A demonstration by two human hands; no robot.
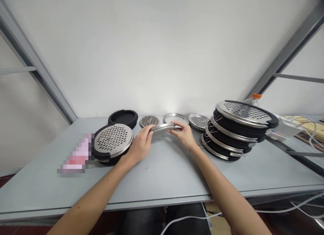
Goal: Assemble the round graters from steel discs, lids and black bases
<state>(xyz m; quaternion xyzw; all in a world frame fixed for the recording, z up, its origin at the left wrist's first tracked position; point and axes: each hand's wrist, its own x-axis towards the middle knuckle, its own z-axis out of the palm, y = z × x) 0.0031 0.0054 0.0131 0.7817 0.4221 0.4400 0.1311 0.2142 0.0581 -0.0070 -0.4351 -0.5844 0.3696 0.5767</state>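
Note:
My left hand (142,142) and my right hand (184,135) grip opposite edges of a round metal dish (162,127), held tilted above the table. Its underside and exact depth are hard to make out. Left of my left hand sits a round black unit with a perforated metal grater plate (113,139) on top. Behind the dish lie a loose perforated disc (149,121), a shallow metal dish (176,118) and a small stack of perforated discs (198,121).
Several black round units with metal rims and wire clips form a leaning stack (229,134) at the right. Black round bases (123,118) stand at the back left. An orange-capped bottle (255,99) and white cables are behind the stack. The grey table (157,181) meets a white wall.

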